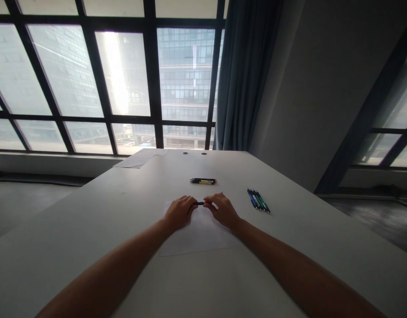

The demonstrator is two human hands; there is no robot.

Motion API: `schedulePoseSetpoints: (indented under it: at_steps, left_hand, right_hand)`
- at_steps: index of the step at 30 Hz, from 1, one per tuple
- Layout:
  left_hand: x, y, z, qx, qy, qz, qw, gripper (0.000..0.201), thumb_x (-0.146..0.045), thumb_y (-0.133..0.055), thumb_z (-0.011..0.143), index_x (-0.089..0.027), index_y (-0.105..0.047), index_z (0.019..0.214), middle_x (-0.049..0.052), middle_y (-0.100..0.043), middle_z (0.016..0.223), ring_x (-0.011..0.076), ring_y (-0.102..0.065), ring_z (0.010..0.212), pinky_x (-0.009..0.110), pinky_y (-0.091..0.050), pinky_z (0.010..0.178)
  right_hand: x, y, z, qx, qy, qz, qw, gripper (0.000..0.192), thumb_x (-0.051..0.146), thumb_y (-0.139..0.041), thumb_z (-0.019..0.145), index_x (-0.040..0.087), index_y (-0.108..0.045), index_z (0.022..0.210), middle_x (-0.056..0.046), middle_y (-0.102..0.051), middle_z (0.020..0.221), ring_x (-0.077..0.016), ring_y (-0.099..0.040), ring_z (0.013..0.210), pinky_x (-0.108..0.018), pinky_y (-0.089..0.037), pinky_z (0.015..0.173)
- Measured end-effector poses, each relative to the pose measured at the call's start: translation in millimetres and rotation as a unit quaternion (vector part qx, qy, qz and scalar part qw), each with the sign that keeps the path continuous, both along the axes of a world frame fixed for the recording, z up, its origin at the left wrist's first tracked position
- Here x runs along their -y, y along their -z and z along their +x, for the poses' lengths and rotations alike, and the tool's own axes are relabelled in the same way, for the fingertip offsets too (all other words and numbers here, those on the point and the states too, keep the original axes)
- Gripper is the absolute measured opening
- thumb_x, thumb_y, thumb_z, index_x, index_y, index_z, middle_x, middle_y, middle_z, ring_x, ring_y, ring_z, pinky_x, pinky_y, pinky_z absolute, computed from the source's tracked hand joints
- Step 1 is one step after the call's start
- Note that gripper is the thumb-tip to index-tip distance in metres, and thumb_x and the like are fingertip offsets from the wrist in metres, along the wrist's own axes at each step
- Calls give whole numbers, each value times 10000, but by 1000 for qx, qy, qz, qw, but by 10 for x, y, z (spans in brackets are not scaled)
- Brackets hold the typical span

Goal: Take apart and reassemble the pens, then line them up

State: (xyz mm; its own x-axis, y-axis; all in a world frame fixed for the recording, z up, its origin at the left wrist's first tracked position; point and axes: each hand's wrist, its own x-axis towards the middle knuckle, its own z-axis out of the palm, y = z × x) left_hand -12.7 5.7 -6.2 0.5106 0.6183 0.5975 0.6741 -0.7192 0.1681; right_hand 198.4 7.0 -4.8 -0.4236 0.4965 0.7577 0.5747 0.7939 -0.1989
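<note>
Pinching dark pen (199, 203) with left hand (180, 212) and right hand (222, 212) over white sheet (196, 242) | lying grouped on counter (90, 251): farther pens (203, 181), right-side pens (258, 201) | not yet laid down: dark pen

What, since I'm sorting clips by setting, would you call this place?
Probably an office or meeting room: a long white table with pens and paper on it, near large black-framed windows facing a multi-storey building.
</note>
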Motion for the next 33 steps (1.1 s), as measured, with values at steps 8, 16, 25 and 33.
schedulePoseSetpoints:
  at_steps: [8, 16, 25, 33]
  left_hand:
    - [2, -3, 31, 0, -31, -18, 999, 169, -290, -454, 940, -192, -587, 977, 55, -679, 932, 181, -621, 852, 296, -496, 735]
    - [-15, 20, 17, -26, -52, -26, 998, 159, -293, -464, 933, -204, -591, 968, 45, -674, 919, 188, -616, 850, 298, -491, 733]
    - [-17, 23, 17, -32, -57, -28, 997, 165, -289, -464, 928, -205, -598, 973, 48, -667, 906, 184, -608, 845, 294, -490, 739]
    - [-30, 38, 13, -27, -68, -31, 997, 164, -294, -455, 932, -210, -588, 982, 45, -676, 924, 186, -618, 855, 299, -491, 738]
  right_hand:
    - [-294, -28, 338, -28, 184, -29, 982, 259, 296, -443, 959, 177, -646, 1067, -87, -673, 1055, -212, -602, 941, -358, -425, 855]
    - [-598, 240, 627, 112, 222, -98, 964, 360, 76, -494, 843, 190, -656, 1144, -99, -623, 1210, -220, -557, 1053, -348, -428, 899]
    - [-573, 193, 613, 63, 214, -144, 964, 248, 14, -522, 780, 131, -716, 880, -95, -697, 947, -179, -637, 862, -277, -467, 829]
    - [-459, 32, 438, -106, 144, -97, 979, 156, 137, -545, 803, 156, -696, 836, -77, -699, 858, -188, -652, 803, -331, -517, 792]
